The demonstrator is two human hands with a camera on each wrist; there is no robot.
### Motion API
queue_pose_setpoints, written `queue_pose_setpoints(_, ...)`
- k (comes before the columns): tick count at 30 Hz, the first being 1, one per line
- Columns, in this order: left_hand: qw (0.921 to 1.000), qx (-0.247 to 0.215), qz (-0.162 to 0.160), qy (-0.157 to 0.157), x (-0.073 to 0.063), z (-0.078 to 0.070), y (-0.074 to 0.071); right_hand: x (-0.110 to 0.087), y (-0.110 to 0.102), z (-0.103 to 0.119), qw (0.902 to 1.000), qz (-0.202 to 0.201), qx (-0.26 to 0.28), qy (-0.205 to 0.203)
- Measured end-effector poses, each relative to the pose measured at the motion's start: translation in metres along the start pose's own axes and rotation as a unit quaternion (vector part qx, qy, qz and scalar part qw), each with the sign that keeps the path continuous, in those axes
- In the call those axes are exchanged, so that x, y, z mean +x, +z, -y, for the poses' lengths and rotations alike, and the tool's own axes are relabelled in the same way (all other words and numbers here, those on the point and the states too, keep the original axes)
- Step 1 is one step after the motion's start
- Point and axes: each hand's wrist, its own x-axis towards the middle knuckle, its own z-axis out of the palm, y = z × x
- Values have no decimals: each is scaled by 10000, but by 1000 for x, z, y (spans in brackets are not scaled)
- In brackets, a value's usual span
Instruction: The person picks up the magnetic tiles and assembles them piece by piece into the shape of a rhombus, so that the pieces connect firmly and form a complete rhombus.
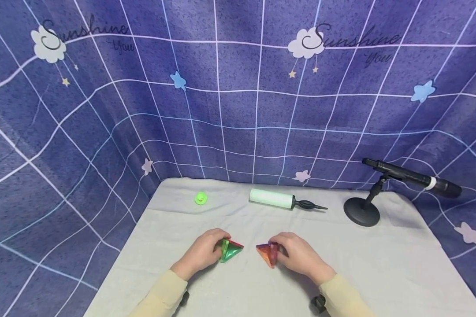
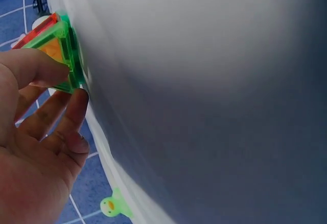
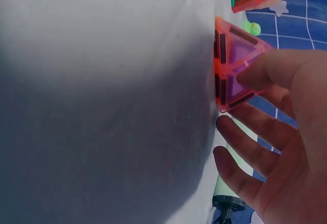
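In the head view my left hand [image 1: 201,254] pinches a small pyramid of see-through magnetic tiles [image 1: 232,252], green with a red side. The left wrist view shows the thumb on a green-framed face of this pyramid [image 2: 74,55], an orange tint behind it. My right hand [image 1: 301,255] pinches a second tile pyramid [image 1: 265,252], orange, pink and purple. In the right wrist view its pink frame [image 3: 223,68] stands at the cloth, the thumb across one face and the lower fingers spread. A short gap separates the two pyramids, their points facing each other.
Behind the hands, a bright green toy duck [image 1: 200,198] sits on the white cloth [image 1: 238,290]. A pale green hand pump [image 1: 271,198] with a black nozzle lies right of it. At the back right, a black stand [image 1: 362,212] bears a black cylindrical device [image 1: 408,175]. A blue curtain [image 1: 238,110] hangs behind.
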Motion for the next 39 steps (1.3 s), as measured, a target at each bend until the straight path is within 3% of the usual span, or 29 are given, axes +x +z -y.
queue_pose_setpoints(16,9993,-119,158,308,10,-19,12,-16,-5,-7,9999,-17,123,11)
queue_pose_setpoints(30,9991,-37,244,356,17,-30,22,-21,-5,-4,9994,78,188,288)
queue_pose_setpoints(39,9982,22,180,568,19,-38,27,-24,-3,-5,9999,-85,58,92)
